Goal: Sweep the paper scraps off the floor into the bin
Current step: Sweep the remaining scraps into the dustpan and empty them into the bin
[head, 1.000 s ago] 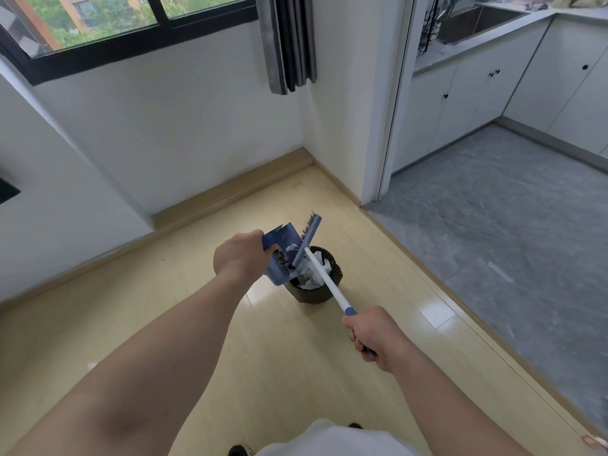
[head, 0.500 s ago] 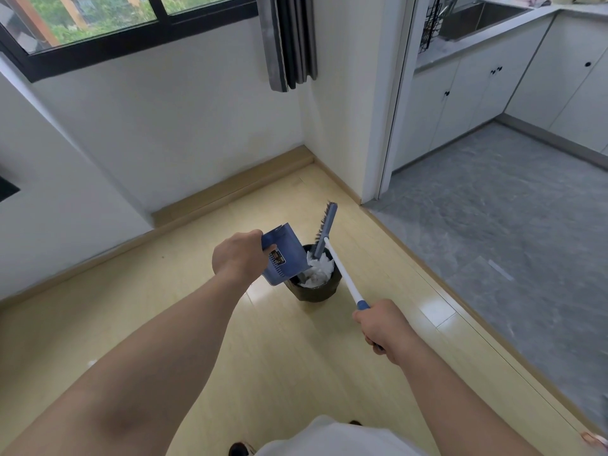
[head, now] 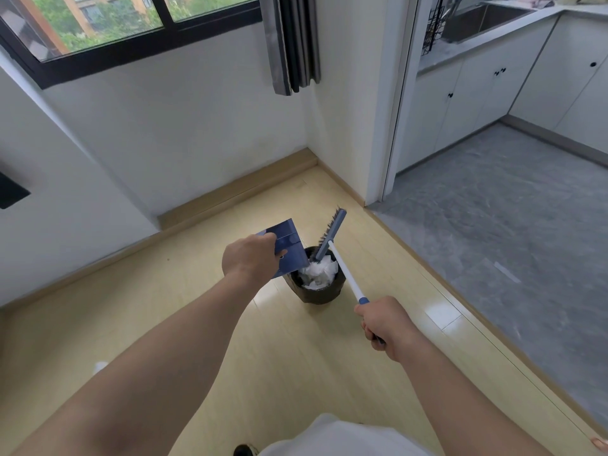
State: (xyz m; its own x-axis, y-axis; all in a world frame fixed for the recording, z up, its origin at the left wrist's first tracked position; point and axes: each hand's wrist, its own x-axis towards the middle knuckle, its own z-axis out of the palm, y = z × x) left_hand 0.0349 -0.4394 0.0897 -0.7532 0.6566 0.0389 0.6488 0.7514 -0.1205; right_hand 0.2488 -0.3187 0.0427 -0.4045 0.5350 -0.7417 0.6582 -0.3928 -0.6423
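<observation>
Step in hand: emptying the pan.

Our left hand [head: 251,258] curls round the rear of the blue plastic dustpan [head: 286,248]. The pan is tipped steeply, its lower edge down at the rim of the small dark round bin [head: 320,296] just ahead of that hand. We cannot tell whether pan and rim touch.

Our right hand [head: 385,324] is fisted round the blue-capped end of the long white-handled brush [head: 345,274]. The shaft runs forward from it across the bin's right rim. The bristled head is raised and tilted, just right of the dustpan.

The white crumpled paper scraps [head: 317,273] lie heaped inside the bin, between the two hands and ahead of both. No scraps show in the pan from this angle.

We judge the load delivered, or nearly so.

Next move, as we judge it: lift the pan clear without catching the light bin, then check the pale wooden floor [head: 197,324]. A small pale patch [head: 100,366] lies well left of the left forearm; we cannot tell whether it is a scrap.
</observation>
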